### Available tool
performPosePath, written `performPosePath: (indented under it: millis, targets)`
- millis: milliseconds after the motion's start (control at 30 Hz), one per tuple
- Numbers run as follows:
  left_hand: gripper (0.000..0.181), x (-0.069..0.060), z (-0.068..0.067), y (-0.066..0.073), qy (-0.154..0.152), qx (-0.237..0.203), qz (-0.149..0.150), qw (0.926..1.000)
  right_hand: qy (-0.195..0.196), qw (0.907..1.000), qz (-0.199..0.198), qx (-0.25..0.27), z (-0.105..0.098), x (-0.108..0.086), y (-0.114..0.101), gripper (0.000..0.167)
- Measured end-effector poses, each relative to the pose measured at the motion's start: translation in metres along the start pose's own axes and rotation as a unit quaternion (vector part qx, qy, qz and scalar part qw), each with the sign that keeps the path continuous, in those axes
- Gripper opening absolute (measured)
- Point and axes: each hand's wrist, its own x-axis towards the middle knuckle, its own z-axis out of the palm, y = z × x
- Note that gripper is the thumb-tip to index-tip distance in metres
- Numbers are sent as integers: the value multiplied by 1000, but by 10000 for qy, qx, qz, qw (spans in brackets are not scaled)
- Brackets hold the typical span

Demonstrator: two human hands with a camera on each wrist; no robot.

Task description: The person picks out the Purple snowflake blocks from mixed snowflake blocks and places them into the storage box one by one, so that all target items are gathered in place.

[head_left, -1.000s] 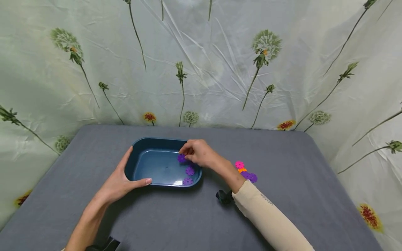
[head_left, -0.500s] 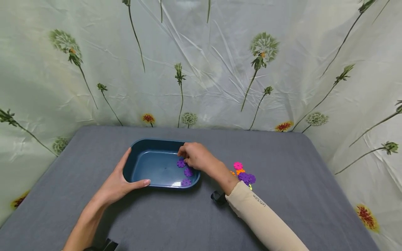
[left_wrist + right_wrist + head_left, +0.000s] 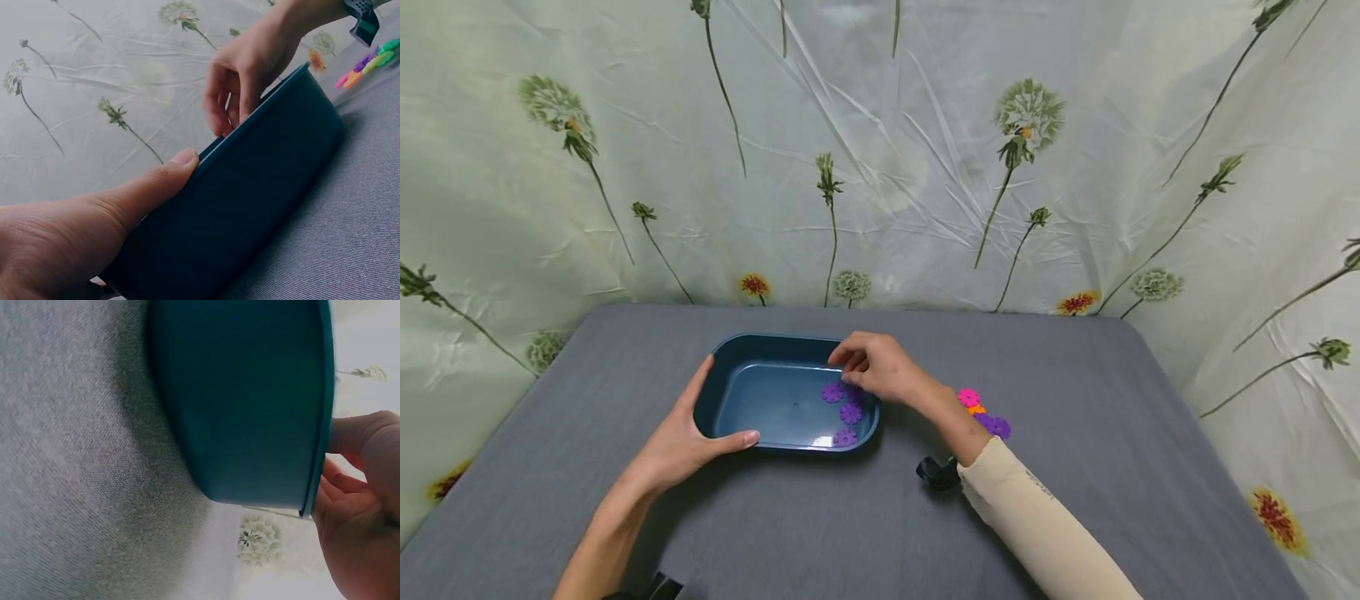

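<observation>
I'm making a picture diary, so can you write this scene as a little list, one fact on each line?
Container: blue tray
Inside: purple flower-shaped pieces, toward its right end
Left hand: grips the tray's left end
Right hand: over the right end, no piece seen in its grasp
Outside: pink piece, orange piece, more purple pieces
Table cover: gray cloth
Backdrop: dandelion-print fabric

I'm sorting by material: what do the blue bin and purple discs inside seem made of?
The blue bin looks like smooth, glossy plastic: a bright reflection shows inside. The purple discs are probably moulded plastic, given even colour and notched edges; finish unclear.
</observation>
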Motion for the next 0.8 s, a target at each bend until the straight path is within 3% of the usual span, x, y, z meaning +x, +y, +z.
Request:
performPosePath:
  millis: [167, 433, 800]
  targets:
    - [135, 0, 0, 1, 26, -14, 6, 10000, 443, 9979, -173, 443, -5, -8, 4, 21]
    - [135, 2, 0, 2, 18, -26, 66, 10000, 1034, 9916, -338, 697, -13, -26, 12, 18]
    - [134, -1, 0, -2, -49, 3, 39, 10000, 1342, 9886, -129, 677, -16, -49, 28, 15]
